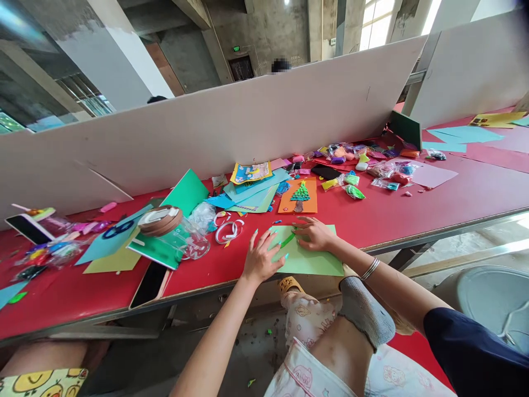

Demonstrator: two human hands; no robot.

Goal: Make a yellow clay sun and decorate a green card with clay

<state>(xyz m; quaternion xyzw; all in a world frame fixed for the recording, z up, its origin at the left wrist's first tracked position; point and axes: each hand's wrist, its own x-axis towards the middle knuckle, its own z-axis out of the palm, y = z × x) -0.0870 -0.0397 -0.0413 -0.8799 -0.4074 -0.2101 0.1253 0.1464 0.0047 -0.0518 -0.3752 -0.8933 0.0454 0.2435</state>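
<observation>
A light green sheet (pixel 312 258) lies at the red table's front edge. On its upper left part is a darker green strip (pixel 288 240), between my two hands. My left hand (pixel 263 258) rests over the sheet's left edge, fingers spread and nothing in its grasp. My right hand (pixel 314 234) lies on the sheet's top part, with its fingertips at the strip's right end; whether they pinch it is too small to tell. Just behind the sheet is an orange card (pixel 309 197) with a green tree (pixel 301 191) on it.
A clear jar (pixel 188 240) lies tilted on a green board at left, near a phone (pixel 149 284). Coloured papers (pixel 256 193) and bagged clay (pixel 354 192) sit behind. A white partition (pixel 231 127) borders the table's back. A grey bin (pixel 487 298) stands at right.
</observation>
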